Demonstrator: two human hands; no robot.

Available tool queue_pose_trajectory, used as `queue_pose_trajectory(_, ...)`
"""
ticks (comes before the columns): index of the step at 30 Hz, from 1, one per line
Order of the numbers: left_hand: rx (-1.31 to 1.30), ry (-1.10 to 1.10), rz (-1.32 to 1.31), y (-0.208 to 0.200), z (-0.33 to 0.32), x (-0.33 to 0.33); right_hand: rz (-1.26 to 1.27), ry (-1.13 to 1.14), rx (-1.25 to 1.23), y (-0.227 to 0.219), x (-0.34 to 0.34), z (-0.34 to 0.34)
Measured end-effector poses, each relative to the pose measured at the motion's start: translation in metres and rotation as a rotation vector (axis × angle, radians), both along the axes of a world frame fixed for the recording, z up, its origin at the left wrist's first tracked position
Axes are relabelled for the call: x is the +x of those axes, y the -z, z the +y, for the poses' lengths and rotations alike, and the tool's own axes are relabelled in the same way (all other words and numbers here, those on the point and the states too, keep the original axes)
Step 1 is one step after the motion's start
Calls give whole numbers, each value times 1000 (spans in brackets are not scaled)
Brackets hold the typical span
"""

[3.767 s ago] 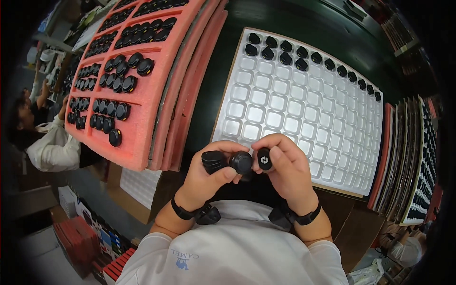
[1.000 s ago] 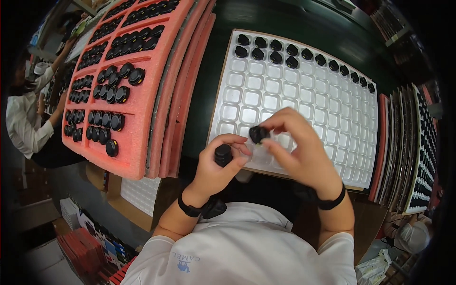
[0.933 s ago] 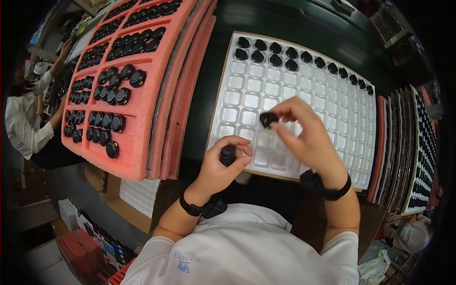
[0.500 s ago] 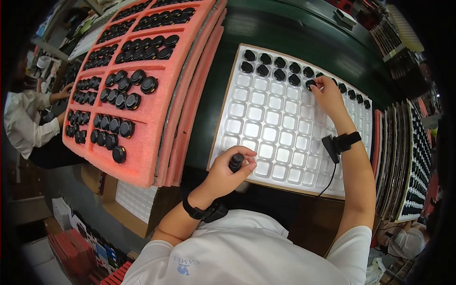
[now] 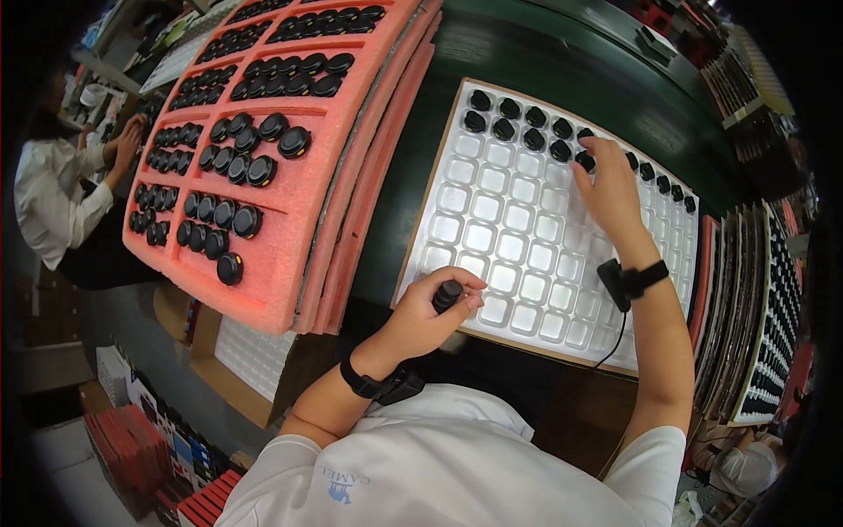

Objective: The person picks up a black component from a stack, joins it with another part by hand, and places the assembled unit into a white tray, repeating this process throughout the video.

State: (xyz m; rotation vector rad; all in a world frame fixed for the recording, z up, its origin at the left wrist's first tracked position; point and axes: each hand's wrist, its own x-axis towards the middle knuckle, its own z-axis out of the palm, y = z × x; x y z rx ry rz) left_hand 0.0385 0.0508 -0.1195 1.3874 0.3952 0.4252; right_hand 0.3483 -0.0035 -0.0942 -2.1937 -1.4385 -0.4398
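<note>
My left hand (image 5: 432, 318) is curled round a short black cylindrical part (image 5: 448, 296), over the near left edge of a white plastic tray (image 5: 481, 238) with square pockets. Along the tray's far side sit two rows of small black round parts (image 5: 534, 138). My right hand (image 5: 612, 195) is above the second row, thumb and fingers apart around a black part (image 5: 584, 161) resting in a pocket. It hides some of the tray behind it. Both wrists wear black straps, and a cable hangs from the right one.
A stack of pink foam trays (image 5: 272, 294) stands on the left, the top one holding many black round parts (image 5: 230, 268). More trays stack up at the right (image 5: 762, 325). A co-worker in white (image 5: 57, 202) is at far left. The table (image 5: 527, 48) is dark green.
My right hand has opened its fingers from the black part, which now lies in a tray pocket. The left hand keeps its hold. The whole view has shifted slightly.
</note>
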Motion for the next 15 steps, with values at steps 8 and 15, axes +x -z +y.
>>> queue_pose_trajectory(8,-25,27,5,-12,7,-15,568,-826,-146,-67,-145,-5)
queue_pose_trajectory(15,10,-15,-109,-10,8,-14,548,-951,-176,-72,-169,1)
